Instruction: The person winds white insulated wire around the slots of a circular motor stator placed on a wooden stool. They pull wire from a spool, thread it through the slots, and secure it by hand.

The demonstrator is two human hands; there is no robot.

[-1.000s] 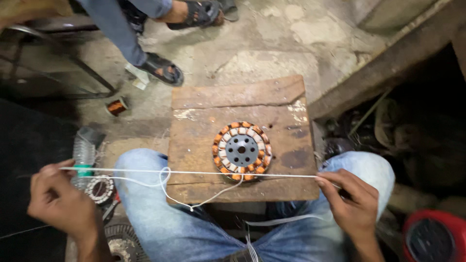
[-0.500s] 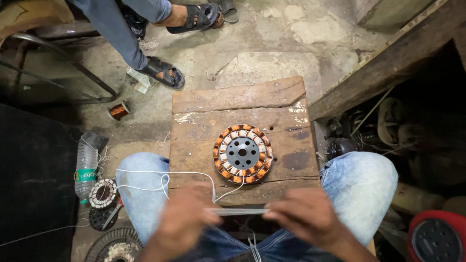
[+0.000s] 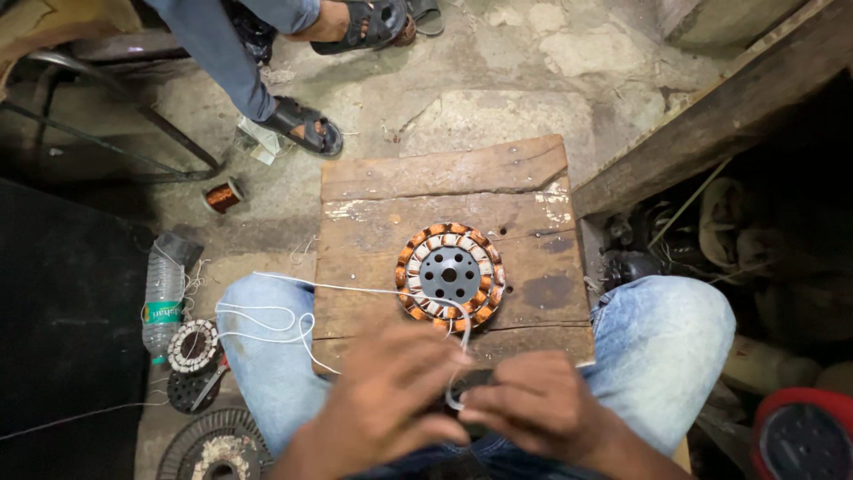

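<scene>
While both hands are held close together low in the view, the left hand (image 3: pixel 391 404) and the right hand (image 3: pixel 538 409) are seen blurred, with fingers curled inward around a white cord (image 3: pixel 267 313) and a small dark object between them; whether the grip is tight cannot be told. The cord is looped over the left knee of the blue jeans (image 3: pixel 662 342) and is run up to the round stator (image 3: pixel 449 276), whose copper-coloured windings ring a grey hub. The stator is laid flat near the middle of a worn wooden board (image 3: pixel 382 222), with bare wood left on every side of it and the board's near edge just beyond the fingers. A plastic bottle (image 3: pixel 163 302), seemingly holding clear liquid, is laid on its side on the floor to the left, beside a smaller wound ring (image 3: pixel 193 345). A spool of copper wire (image 3: pixel 223 196) is set farther off on cracked concrete. Another person's sandalled foot (image 3: pixel 306 124) is planted beyond the board's far left corner. A red-rimmed round object (image 3: pixel 804 436) is seen at the lower right.
</scene>
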